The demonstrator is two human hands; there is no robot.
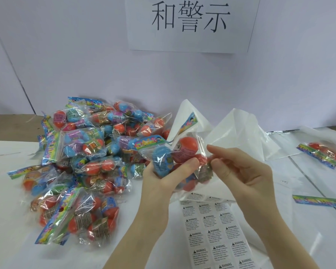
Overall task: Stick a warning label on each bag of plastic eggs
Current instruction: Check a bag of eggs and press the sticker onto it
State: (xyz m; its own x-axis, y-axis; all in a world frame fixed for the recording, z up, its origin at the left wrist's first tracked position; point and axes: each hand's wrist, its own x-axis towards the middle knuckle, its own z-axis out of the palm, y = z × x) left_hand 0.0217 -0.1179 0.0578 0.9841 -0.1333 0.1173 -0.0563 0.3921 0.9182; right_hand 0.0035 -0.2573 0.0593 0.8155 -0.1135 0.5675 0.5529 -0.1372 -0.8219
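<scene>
My left hand (pixel 163 177) grips a clear bag of plastic eggs (pixel 182 152), red and blue ones, held up over the table's middle. My right hand (pixel 239 171) is at the bag's right side, thumb and forefinger pinching its plastic edge near a printed insert. Whether a label is between those fingers I cannot tell. A sheet of white warning labels (pixel 215 230) lies on the table just below both hands, with its top rows partly peeled. A big pile of egg bags (pixel 81 164) covers the table's left half.
One egg bag (pixel 322 154) lies apart at the far right. A loose colourful header card (pixel 318 200) lies right of the hands. Crumpled clear plastic (pixel 237 133) stands behind the held bag. A paper sign (pixel 190 22) hangs on the back wall.
</scene>
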